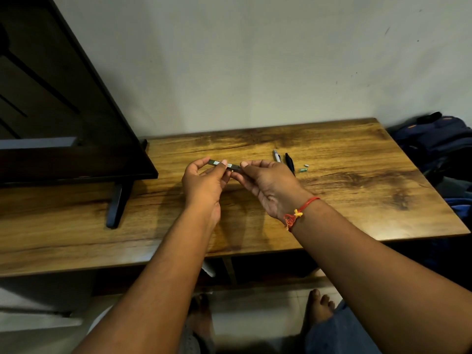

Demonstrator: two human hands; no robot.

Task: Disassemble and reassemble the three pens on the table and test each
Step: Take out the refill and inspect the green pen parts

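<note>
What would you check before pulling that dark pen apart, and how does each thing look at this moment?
1. The left hand and right hand both pinch the dark pen, one toward each end: ok.
2. The pen appears to be held over the table, so a dropped part should land there: ok.
3. The grey-tipped pen and black pen lie on the table, right of the hands: ok.
4. The small loose parts rest well in from the table's edge: ok.
5. Whether the pen's joint is already loosened: cannot tell, fingers cover it.
</note>
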